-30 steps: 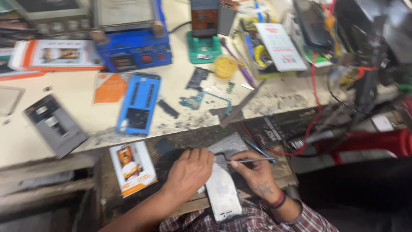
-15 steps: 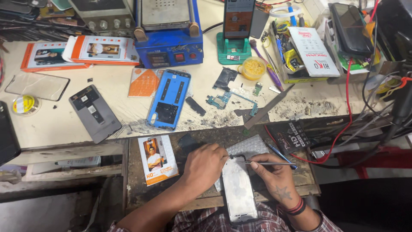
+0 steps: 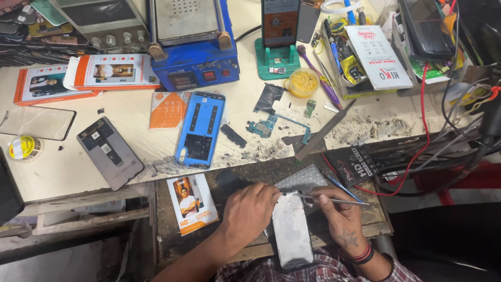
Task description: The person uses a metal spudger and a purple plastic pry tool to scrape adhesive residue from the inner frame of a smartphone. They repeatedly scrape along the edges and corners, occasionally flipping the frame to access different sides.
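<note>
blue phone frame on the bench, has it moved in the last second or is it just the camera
No. The blue phone frame lies the same way beside the orange card, below the blue machine; only the camera shifted.
</note>
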The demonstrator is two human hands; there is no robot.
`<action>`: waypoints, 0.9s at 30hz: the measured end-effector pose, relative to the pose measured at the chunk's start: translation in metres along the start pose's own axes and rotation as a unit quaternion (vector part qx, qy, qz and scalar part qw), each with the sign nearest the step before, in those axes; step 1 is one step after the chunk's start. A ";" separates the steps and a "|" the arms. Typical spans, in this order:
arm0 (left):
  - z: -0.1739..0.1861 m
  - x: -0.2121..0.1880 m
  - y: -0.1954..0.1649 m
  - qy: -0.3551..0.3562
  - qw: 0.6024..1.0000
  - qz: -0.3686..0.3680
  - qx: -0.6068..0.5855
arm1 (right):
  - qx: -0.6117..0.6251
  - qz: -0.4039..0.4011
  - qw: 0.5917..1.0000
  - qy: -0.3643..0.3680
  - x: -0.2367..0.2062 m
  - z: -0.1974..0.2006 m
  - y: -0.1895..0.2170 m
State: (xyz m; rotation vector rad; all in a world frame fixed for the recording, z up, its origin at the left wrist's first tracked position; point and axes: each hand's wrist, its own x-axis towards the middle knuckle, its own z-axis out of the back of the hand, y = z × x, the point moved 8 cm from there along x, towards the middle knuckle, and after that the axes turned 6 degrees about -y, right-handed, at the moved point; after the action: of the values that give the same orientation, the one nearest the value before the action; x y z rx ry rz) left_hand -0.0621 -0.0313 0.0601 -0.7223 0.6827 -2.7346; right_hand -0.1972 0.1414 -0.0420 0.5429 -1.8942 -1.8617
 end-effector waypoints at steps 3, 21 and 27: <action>0.006 -0.003 -0.009 -0.041 0.998 -0.042 0.017 | 0.074 0.107 0.991 0.014 -0.007 -0.003 0.022; 0.023 -0.011 -0.029 -0.058 0.996 -0.057 -0.027 | -0.232 -0.063 0.952 0.188 -0.023 -0.026 0.047; 0.017 -0.008 -0.030 0.034 0.992 -0.111 0.049 | -0.261 -0.048 0.943 0.199 -0.020 -0.029 0.056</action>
State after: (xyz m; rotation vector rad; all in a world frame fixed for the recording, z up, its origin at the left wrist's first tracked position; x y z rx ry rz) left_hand -0.0501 -0.0093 0.0847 -0.7251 0.5035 -2.9823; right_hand -0.1638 0.1296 0.0134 0.7612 -1.0767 -2.0205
